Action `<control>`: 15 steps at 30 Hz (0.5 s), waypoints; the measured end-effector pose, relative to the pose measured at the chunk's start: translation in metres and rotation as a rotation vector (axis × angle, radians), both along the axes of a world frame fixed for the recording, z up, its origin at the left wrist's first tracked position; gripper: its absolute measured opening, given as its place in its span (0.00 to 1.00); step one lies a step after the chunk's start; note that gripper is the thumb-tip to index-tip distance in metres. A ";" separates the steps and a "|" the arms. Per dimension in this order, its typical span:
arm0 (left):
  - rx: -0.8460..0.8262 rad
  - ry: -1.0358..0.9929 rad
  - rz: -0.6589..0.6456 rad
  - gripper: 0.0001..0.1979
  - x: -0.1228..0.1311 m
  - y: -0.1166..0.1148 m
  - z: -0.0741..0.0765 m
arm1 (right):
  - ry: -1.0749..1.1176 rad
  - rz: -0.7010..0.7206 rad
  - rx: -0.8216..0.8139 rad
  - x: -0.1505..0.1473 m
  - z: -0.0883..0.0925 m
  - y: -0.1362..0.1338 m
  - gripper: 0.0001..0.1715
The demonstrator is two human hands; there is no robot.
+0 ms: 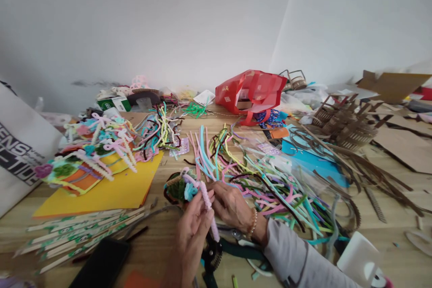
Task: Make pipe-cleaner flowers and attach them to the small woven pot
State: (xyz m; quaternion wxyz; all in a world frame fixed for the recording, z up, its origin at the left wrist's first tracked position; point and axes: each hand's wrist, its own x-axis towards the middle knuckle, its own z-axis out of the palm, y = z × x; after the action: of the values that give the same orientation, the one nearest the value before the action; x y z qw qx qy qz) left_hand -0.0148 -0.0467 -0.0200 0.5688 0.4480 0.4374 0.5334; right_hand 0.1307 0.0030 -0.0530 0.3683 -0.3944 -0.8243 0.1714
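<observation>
My left hand (191,229) is closed round a pink pipe cleaner (208,207) that runs up to a small bunch of pipe-cleaner flowers (182,186) with a teal bloom and green leaves. My right hand (231,204), with a bead bracelet at the wrist and a grey sleeve, pinches the same pink stem from the right. Both hands hover just above the wooden table (158,234). Dark-handled pliers (216,254) lie right under the hands.
A loose heap of coloured pipe cleaners (266,180) spreads right of my hands. Yellow paper sheets (111,189) carry finished flowers (97,144) at left. Wooden sticks (77,234) and a black phone (97,263) lie near. A red bag (251,90) and cardboard strips (354,135) sit behind.
</observation>
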 end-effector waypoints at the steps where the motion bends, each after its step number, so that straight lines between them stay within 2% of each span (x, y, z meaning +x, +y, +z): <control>1: -0.009 0.029 -0.024 0.29 -0.003 0.000 -0.001 | -0.005 -0.004 -0.004 0.000 0.000 0.000 0.10; 4: -0.020 0.087 -0.062 0.31 -0.009 -0.004 -0.003 | -0.008 -0.024 -0.009 0.001 0.001 0.000 0.11; 9: -0.059 0.115 0.035 0.33 -0.010 -0.015 -0.008 | 0.007 -0.045 0.019 0.001 0.003 0.000 0.11; 15: -0.049 0.226 0.046 0.31 -0.020 -0.029 -0.013 | -0.009 -0.050 0.020 0.001 0.004 -0.001 0.09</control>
State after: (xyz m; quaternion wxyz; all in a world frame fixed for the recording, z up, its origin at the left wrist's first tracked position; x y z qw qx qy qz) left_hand -0.0346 -0.0757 -0.0326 0.5143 0.4810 0.5219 0.4814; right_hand 0.1316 0.0016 -0.0487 0.3725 -0.4121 -0.8175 0.1521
